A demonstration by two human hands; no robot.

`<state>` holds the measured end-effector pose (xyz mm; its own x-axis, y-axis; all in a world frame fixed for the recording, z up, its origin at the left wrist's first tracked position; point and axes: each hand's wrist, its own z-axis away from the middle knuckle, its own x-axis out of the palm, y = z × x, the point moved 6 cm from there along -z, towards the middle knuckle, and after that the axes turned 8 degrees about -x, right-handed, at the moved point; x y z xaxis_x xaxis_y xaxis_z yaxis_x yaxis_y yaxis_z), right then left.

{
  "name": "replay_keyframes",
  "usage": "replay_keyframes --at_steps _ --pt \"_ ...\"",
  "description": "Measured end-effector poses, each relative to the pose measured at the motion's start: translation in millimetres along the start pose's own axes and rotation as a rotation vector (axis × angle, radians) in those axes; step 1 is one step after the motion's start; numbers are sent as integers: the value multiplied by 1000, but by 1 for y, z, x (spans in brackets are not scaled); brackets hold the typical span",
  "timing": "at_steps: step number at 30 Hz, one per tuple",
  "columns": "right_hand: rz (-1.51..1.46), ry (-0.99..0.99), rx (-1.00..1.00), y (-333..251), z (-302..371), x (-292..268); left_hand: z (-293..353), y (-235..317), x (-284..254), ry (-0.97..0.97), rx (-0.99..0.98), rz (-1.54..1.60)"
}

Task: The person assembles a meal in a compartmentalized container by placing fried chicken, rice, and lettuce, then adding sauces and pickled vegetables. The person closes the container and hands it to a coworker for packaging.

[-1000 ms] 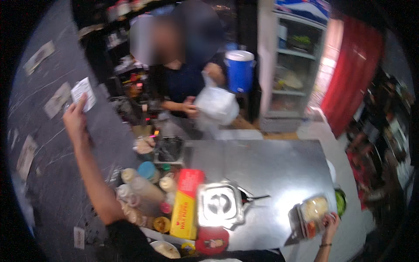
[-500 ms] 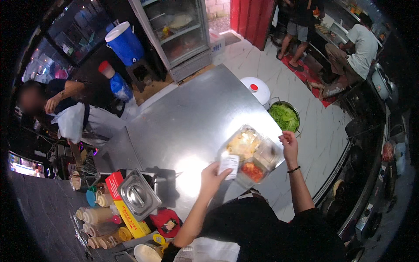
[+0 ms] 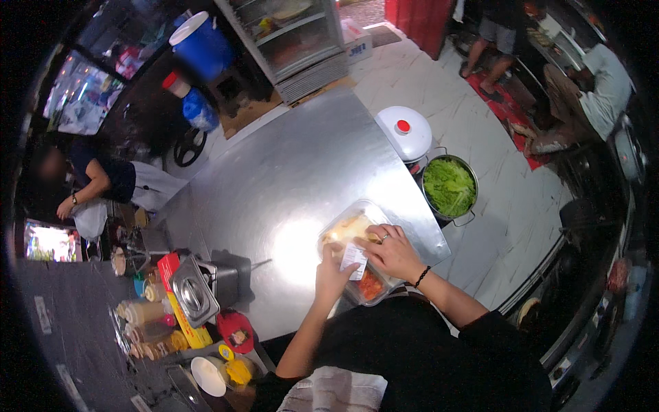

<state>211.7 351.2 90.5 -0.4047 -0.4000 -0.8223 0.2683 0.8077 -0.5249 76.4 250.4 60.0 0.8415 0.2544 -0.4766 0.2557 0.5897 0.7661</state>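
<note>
A clear plastic food container (image 3: 371, 300) with compartments sits on the steel table close in front of me. It holds pale food in its larger part and red-orange food (image 3: 371, 284) in a nearer one. Over its lid is a small white printed paper slip (image 3: 353, 259). My left hand (image 3: 332, 275) pinches the slip between thumb and fingers from the left. On the other side, my right hand (image 3: 392, 251) rests over the lid with fingers curled at the slip's right edge. Its fingertips partly cover the food behind.
Left of me stand a lidded steel pan (image 3: 194, 292), a yellow-red wax paper box (image 3: 197, 332), squeeze bottles (image 3: 143, 312) and a white bowl (image 3: 208, 376). Beyond the table's right edge are a lidded white pot (image 3: 405, 134) and a pot of lettuce (image 3: 449, 185). Other people are farther off.
My right hand has come left from beside the container onto its lid, meeting the slip. My left hand still holds the slip. The person at the left has lowered an arm.
</note>
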Motion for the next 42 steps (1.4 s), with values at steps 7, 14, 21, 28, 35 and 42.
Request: replay_keyframes --at_steps 7,14,21,28,35,42 --pt "-11 -77 -169 10 -4 1 18 -11 -3 90 -273 113" --pt "123 -23 -13 35 -2 7 48 -37 -7 262 -323 -166" --pt "-1060 -160 584 135 68 74 96 -101 46 -152 -475 479" --pt "-1403 -169 519 96 33 68 63 -95 63 -307 -428 1136" --pt "-1395 -36 457 114 -60 126 56 -139 -10 345 -428 1045" --pt "-1420 -73 680 66 -160 136 121 -232 -22 637 -416 482"
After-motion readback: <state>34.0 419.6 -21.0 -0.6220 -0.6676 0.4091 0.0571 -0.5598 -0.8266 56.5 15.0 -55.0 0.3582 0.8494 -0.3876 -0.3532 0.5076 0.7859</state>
